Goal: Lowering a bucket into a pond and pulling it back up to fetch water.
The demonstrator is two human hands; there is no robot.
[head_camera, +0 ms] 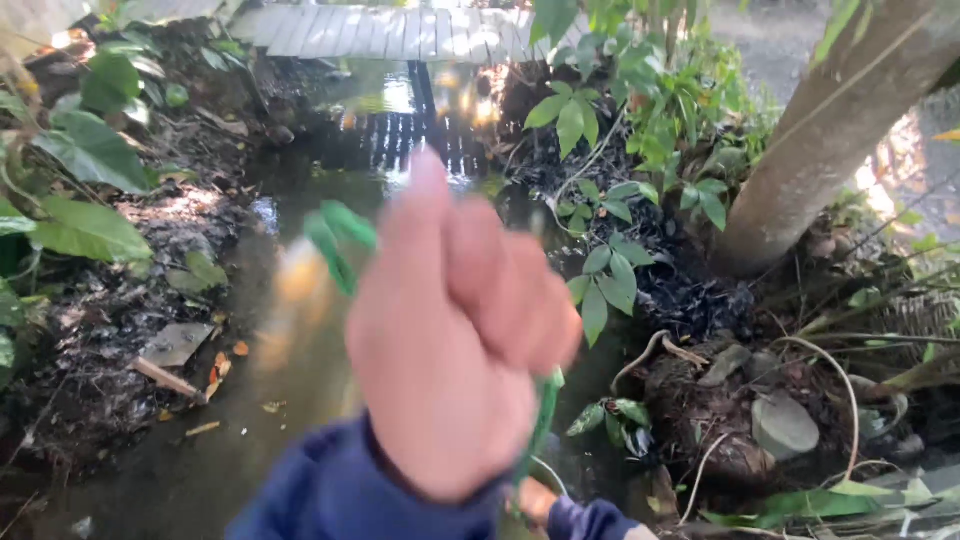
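My left hand [455, 330] is raised in the middle of the view, blurred, closed in a fist around a thin green cord [340, 240]. The cord loops out above the fist to the left. It comes out again below the fist and runs down past the blue sleeve [330, 495]. At the bottom edge only a small part of my right hand [535, 500] shows, closed on the cord's lower end, with a blue cuff beside it. Behind both hands lies a narrow channel of shallow brown water [300, 330].
Muddy banks with large green leaves [95, 150] flank the water. A slanted tree trunk [830, 130] rises at the right above roots and stones [780, 425]. A pale slatted footbridge [390, 30] crosses the channel at the top. A flat board [175, 345] lies on the left bank.
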